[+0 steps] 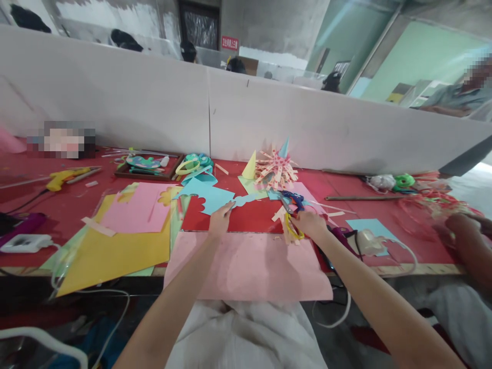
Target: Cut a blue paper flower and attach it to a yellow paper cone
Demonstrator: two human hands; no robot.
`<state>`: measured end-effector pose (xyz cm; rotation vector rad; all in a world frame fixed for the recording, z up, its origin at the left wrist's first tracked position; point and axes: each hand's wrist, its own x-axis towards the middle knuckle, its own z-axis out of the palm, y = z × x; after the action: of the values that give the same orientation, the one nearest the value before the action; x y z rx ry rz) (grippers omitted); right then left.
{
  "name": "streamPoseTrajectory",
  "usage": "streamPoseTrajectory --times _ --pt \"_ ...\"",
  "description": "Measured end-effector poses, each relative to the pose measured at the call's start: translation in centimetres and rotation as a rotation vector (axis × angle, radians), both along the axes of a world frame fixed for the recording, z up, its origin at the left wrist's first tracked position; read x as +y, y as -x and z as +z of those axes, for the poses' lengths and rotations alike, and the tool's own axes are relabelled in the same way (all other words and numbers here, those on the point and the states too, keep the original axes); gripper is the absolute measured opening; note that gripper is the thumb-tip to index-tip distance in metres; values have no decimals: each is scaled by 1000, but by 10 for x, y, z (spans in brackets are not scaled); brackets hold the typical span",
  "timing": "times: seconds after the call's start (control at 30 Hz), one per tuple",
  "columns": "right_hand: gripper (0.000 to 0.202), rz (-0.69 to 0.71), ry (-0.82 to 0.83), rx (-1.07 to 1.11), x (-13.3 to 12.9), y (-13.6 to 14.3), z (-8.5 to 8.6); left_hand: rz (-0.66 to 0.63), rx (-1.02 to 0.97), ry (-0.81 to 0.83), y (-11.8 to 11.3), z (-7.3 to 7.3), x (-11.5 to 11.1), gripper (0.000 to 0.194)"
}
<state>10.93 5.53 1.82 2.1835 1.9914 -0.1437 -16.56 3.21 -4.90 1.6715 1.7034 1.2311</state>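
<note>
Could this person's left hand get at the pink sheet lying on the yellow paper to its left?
Probably yes: the left hand is nearby and the pink sheet lies mostly uncovered on the yellow paper, though the hand seems to be pinching a light-blue cutout.

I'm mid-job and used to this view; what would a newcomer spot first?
Probably the spiky pink paper piece topped by a blue cone, at the table's back, with a yellow cone just left of it. Then the big yellow sheet at left, and the wide pink sheet at the front edge.
</note>
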Motion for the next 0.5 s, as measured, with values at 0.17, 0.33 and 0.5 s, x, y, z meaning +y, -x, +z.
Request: streamPoseTrajectory --times 0.17,0.33,0.5 --pt "32 96 -253 202 29 36 6 -28 251 42 -3 -1 -1 44" --pt "32 264 -464 526 76 81 -2 -24 425 85 -4 -5 -6 56" --pt "43 341 -636 551 127 118 -10 -14 450 75 -11 -3 -14 49"
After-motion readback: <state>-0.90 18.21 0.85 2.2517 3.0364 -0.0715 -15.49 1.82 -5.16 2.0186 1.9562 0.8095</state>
